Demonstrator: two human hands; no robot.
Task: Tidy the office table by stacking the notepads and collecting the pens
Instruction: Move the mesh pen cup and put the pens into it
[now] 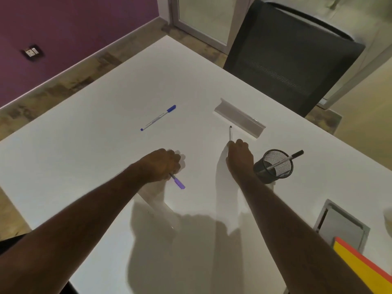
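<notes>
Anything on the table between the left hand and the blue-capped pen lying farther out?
No. In the head view the stretch of white table between the left hand and the blue-capped pen is bare.

Each hand grips a pen: left hand (162, 164) purple-capped pen (178, 183), right hand (239, 154) black-tipped pen (230, 133).

My white bench (95, 166) carries a blue-capped pen (158, 118) lying well apart from a black mesh pen cup (273, 166). A grey angled tray (239, 117) and yellow-and-orange notepads (360, 266) also rest on it.
</notes>
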